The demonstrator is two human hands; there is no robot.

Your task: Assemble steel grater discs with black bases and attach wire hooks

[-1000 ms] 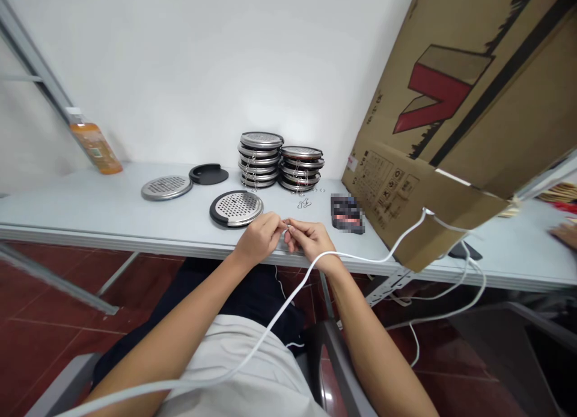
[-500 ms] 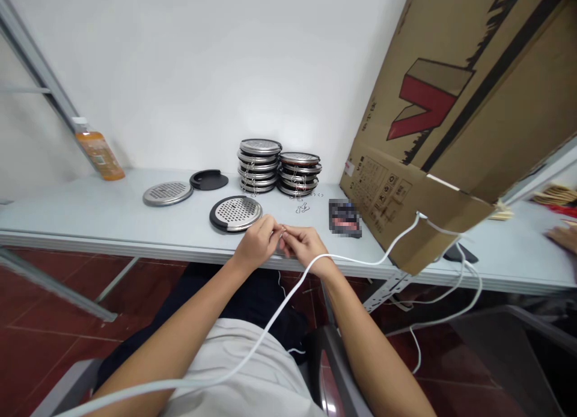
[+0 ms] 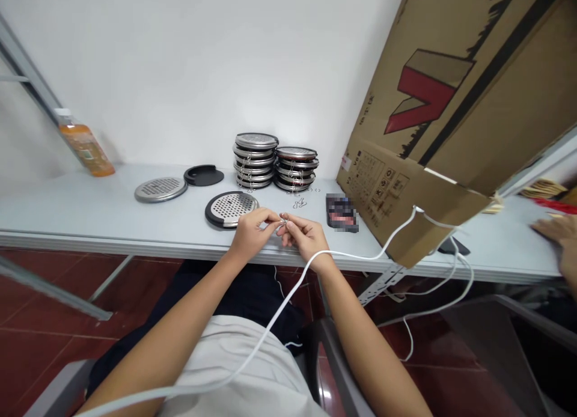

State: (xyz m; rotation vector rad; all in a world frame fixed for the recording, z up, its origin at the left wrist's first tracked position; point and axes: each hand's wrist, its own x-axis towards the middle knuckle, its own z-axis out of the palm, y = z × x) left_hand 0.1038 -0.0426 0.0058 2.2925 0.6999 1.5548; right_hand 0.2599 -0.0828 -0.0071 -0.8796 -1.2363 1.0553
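My left hand (image 3: pixel 251 232) and my right hand (image 3: pixel 304 237) meet over the front of the pale table (image 3: pixel 90 216), fingertips pinched together on a small metal wire clip (image 3: pixel 283 221). Just behind my left hand lies a perforated steel disc seated in a black ring (image 3: pixel 231 208). A few loose wire clips (image 3: pixel 298 203) lie behind my right hand. Two stacks of finished discs (image 3: pixel 274 162) stand at the back by the wall.
A bare steel disc (image 3: pixel 160 188) and a black ring (image 3: pixel 204 175) lie at the left, an orange bottle (image 3: pixel 83 143) farther left. A phone (image 3: pixel 341 212) lies beside a large leaning cardboard box (image 3: pixel 455 98). A white cable (image 3: pixel 369 255) crosses my right wrist. Another person's hand (image 3: pixel 554 232) rests at the far right.
My hands have stayed pinched on the clip and lifted slightly toward the disc in the ring. The other person's hand at the right has come further into view.
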